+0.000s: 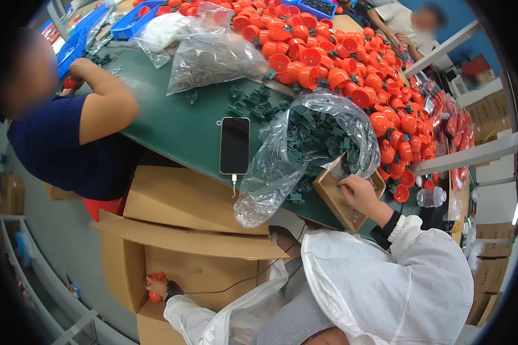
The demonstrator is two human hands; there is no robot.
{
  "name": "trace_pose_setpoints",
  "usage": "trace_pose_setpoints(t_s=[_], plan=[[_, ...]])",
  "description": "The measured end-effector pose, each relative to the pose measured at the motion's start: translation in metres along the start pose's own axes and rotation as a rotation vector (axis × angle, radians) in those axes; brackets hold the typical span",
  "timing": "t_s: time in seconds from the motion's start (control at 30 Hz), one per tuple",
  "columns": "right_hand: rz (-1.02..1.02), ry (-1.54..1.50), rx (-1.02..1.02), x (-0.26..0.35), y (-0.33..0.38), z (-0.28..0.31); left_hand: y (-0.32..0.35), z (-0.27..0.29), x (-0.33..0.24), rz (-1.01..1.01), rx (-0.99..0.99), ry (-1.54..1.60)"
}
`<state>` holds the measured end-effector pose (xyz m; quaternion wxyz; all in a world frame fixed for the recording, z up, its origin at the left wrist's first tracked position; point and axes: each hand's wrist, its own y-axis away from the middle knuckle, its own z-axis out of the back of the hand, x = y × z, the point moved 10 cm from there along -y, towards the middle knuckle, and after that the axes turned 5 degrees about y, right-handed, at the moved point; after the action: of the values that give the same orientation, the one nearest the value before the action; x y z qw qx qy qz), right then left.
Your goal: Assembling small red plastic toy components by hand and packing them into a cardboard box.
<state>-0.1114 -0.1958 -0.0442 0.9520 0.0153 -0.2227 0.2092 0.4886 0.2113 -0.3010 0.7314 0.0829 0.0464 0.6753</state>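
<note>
Left hand (156, 286) clasped around red cups (155, 297) that show above and below its fingers, inside an open cardboard box (198, 270), right hand (361, 195) bent over a wooden tray (331, 203), its hold impossible to tell, green clips (313, 135) just beyond.

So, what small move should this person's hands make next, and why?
I'd guess the left hand should loosen and let go of the red pieces, since it has them in its grip down inside the open cardboard box. The right hand is at the wooden tray; whether it holds anything is hard to tell.
</note>
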Motion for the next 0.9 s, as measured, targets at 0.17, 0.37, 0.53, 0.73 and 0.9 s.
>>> trace_pose_setpoints(t_s=[0.17, 0.37, 0.53, 0.73, 0.9], plan=[[0.163, 0.274, -0.055, 0.018, -0.014, -0.013, 0.015, 0.031, -0.007, -0.091, -0.063, 0.351], [0.22, 0.509, -0.08, 0.006, -0.019, -0.022, 0.129, 0.117, -0.064, 0.039, 0.097, 1.851], [0.325, 0.567, -0.063, 0.013, -0.008, -0.02, 0.287, 0.203, -0.182, -0.009, 0.961, 2.118], [0.438, 0.547, -0.081, 0.007, -0.012, -0.033, 0.417, 0.199, -0.267, -0.044, 1.471, 1.783], [0.477, 0.504, -0.129, 0.007, -0.015, -0.024, 0.466, 0.193, -0.311, -0.024, 1.629, 1.714]])
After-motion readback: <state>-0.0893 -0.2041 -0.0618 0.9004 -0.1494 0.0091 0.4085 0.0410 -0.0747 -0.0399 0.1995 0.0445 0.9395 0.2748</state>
